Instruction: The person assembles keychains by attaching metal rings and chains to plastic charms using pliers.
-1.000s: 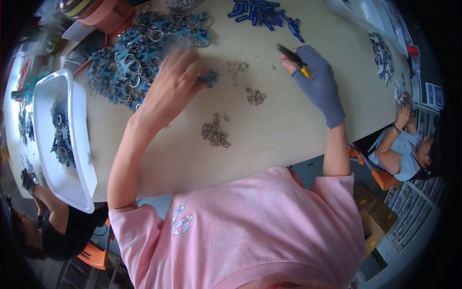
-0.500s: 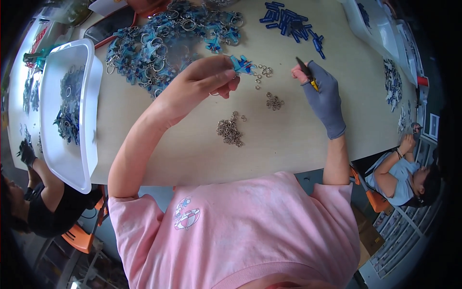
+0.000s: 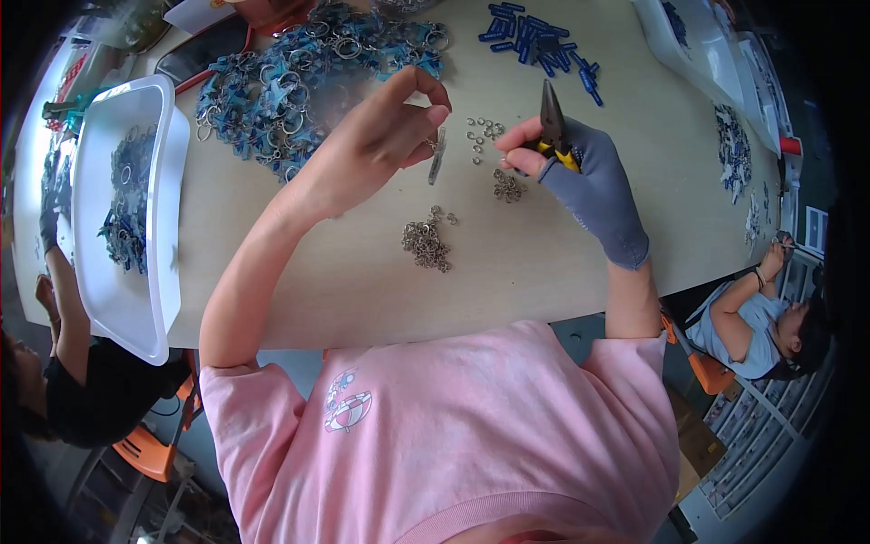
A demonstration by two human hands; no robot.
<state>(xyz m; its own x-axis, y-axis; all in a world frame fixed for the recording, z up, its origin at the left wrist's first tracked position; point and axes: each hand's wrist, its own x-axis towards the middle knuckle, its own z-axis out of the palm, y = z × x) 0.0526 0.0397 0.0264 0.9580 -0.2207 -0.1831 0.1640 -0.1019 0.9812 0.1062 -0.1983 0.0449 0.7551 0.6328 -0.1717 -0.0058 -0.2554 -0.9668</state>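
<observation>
My left hand (image 3: 390,127) is bare, with fingers pinched on a small keychain charm (image 3: 437,159). The charm hangs edge-on below the fingertips, and its top is hidden by them. My right hand (image 3: 589,181), in a grey fingerless glove, holds pliers (image 3: 551,118) with dark jaws and yellow handles, the jaws pointing away from me. Its bare thumb and forefinger come close together over the table; a tiny thing at their tips is too small to make out. Just left of those fingers lie loose metal rings (image 3: 480,134), with a small ring heap (image 3: 507,187) below them.
A larger ring pile (image 3: 426,243) lies nearer me. Blue keychains with rings (image 3: 281,91) are heaped at the far left, dark blue tube-like pieces (image 3: 535,41) far right. A white bin (image 3: 172,227) stands left, another white container (image 3: 698,63) right. Co-workers sit on both sides.
My left hand has turned, so the charm now hangs down instead of pointing right. My right hand has moved left toward the rings, and the pliers now point more directly away.
</observation>
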